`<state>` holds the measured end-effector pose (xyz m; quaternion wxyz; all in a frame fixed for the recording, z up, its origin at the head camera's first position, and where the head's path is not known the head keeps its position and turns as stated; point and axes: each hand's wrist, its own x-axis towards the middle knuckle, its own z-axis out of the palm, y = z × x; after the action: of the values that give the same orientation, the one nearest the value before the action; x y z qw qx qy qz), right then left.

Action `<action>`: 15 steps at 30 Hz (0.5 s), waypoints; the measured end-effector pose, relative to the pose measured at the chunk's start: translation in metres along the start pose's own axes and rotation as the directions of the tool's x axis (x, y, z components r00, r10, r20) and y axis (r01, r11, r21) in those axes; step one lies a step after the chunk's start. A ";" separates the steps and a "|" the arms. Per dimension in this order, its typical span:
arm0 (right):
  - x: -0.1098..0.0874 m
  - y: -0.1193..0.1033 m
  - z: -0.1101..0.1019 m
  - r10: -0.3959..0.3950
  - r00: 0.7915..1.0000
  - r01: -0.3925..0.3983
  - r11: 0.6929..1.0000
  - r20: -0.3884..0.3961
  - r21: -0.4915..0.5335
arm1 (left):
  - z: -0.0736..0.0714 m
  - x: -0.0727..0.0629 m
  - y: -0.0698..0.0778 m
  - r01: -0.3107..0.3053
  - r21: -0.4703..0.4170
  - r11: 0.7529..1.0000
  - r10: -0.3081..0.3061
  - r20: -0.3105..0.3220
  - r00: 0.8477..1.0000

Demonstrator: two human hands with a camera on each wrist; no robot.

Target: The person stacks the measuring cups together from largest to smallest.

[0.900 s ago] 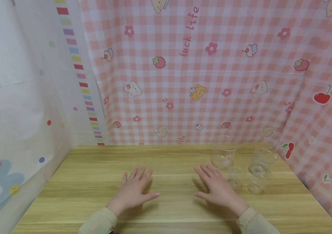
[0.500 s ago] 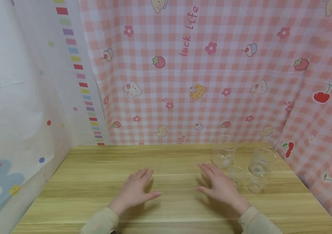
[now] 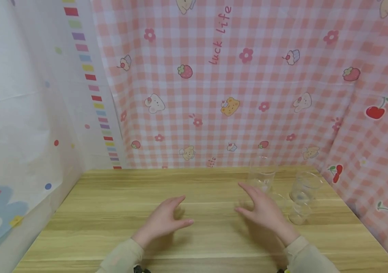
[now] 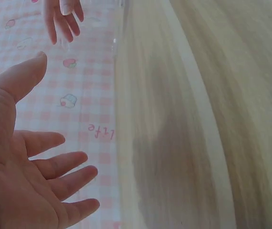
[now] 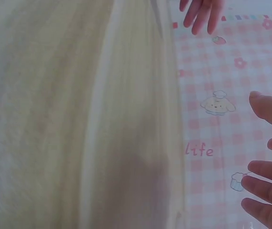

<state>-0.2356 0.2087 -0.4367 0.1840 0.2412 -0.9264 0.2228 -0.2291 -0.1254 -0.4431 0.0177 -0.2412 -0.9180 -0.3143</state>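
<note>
The wooden table (image 3: 112, 212) fills the lower frame. Both hands float with fingers loose, holding nothing: left hand (image 3: 164, 222) lower center, right hand (image 3: 265, 212) beside 4 clear cups (image 3: 261, 175) at lower right. I'd approach the tall one slowly, since clear plastic tips easily.

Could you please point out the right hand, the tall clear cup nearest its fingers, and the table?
right hand (image 3: 265, 213), head view, back of the hand
tall clear cup (image 3: 261, 175), head view, side wall
table (image 3: 105, 212), head view, bare wood
</note>
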 end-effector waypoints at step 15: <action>0.010 0.010 -0.025 0.008 1.000 -0.009 1.000 -0.020 -0.021 | -0.001 0.006 0.013 -0.005 -0.126 0.992 -0.001 -0.048 0.999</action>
<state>-0.2433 0.2254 -0.4142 0.1949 0.2332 -0.9279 0.2162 -0.2288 -0.1142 -0.4337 0.0247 -0.2350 -0.8955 -0.3772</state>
